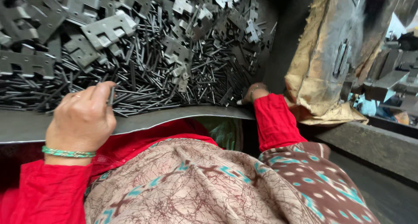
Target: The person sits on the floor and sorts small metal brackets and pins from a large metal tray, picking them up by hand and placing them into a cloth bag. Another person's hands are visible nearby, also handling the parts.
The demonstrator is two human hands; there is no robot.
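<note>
Grey metal table [26,126] heaped with thin steel pins [143,86] and stamped hinge plates [106,30], left hand [82,117] pinching one pin [111,96] at near edge, right hand [253,92] buried among pins, grip indeterminate.

My sleeves [275,119] are plain red. My bangle [68,153] is green with pale flecks. The cloth [196,184] over my lap is beige with a maroon branching print and teal motifs. The pins [143,93] are dark grey. The plates [106,30] are lighter grey. The sacking [313,71] is tan, stained brown.
</note>
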